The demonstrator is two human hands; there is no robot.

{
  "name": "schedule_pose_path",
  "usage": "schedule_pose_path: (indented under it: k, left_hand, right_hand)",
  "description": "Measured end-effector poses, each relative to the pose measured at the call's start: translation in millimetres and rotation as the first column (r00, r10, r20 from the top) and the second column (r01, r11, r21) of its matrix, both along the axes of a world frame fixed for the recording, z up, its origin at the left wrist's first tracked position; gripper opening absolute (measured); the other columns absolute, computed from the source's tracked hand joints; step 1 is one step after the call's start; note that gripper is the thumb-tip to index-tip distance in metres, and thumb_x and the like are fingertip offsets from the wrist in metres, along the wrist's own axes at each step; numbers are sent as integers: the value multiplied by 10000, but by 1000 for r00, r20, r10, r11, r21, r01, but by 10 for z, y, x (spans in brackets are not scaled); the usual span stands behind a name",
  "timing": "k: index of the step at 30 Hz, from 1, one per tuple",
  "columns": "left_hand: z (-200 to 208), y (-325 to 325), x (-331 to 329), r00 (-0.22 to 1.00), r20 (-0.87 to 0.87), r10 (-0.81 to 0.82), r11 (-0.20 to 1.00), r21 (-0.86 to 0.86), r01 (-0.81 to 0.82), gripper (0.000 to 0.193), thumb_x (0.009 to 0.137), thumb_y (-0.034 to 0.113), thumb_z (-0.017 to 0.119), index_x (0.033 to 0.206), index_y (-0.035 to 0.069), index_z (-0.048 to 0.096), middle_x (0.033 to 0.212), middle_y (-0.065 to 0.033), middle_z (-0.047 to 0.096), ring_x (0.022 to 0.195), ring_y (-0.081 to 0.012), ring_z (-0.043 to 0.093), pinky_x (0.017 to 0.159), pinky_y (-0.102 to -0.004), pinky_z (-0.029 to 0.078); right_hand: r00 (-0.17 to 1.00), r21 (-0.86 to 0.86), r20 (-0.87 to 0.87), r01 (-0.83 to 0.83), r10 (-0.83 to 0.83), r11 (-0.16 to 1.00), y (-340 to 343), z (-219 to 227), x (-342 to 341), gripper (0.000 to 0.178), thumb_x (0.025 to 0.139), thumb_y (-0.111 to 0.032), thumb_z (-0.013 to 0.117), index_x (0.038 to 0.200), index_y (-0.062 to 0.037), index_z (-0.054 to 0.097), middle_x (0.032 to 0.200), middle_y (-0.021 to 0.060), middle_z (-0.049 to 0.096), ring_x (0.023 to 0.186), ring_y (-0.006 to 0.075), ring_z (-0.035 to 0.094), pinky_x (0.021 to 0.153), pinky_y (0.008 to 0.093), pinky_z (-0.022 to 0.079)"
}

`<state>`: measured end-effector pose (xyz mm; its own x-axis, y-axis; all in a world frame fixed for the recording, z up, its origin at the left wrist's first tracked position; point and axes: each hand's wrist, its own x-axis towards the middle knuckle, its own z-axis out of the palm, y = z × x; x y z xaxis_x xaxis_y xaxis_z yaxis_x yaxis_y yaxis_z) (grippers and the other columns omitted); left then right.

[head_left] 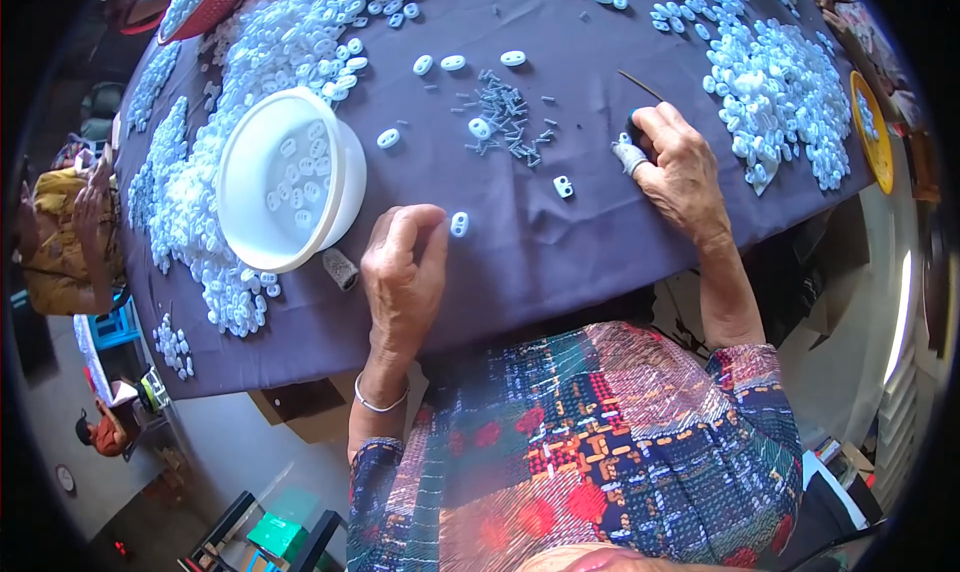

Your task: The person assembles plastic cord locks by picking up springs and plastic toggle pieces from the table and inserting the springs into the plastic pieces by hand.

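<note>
My left hand [405, 262] is over the cloth beside the white tub, its thumb and fingers drawn together. Whatever may be between the fingertips is hidden. Just right of them lies a small white oval two-hole plastic piece [459, 224]. My right hand [682, 177] rests farther right with curled fingers and a pale wrap [629, 156] on one digit. A dark bit shows at its fingertips, too small to name. Close above its knuckles is a thin brownish rod [640, 85]; I cannot tell if the hand holds it. Between the hands are small dark screws [508, 117] and a white clip-like piece [564, 187].
A round white tub [345, 172] with several pieces stands at left, a grey thimble-like object [340, 269] against it. Heaps of white pieces [290, 47] cover the left side, another heap [775, 102] the right. A yellow tray [872, 132] and a red basket [215, 7] flank the table.
</note>
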<state>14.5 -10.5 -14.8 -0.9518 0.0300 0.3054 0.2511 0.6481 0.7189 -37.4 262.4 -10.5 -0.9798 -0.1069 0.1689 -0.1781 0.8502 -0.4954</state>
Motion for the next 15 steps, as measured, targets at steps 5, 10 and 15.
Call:
schedule_pose_path:
  k: [5,10,15]
  left_hand:
    - [-87,-5,-33,996,-76,-37,995,-99,30,122,740,-49,652,828,4,586,756,-86,588,671,-169,584,618,-264,468]
    - [-99,-19,-29,993,-110,-41,995,-92,31,136,727,-51,665,824,1,583,776,-88,586,686,-176,587,618,-271,473]
    - [-104,-32,1,995,-98,25,993,-109,-36,153,717,-29,691,831,9,596,845,-83,592,738,-180,586,631,-275,480]
  right_hand:
    - [999,60,19,-52,51,997,5,18,-10,218,752,-111,649,912,-30,525,778,96,500,668,240,531,613,355,421]
    - [999,-1,28,-46,46,999,22,-15,-34,233,760,-126,644,906,-14,501,790,105,494,684,236,528,637,361,422]
    - [985,105,70,-165,158,981,-40,27,-1,202,733,-68,593,897,-23,484,779,114,474,701,275,517,643,371,420]
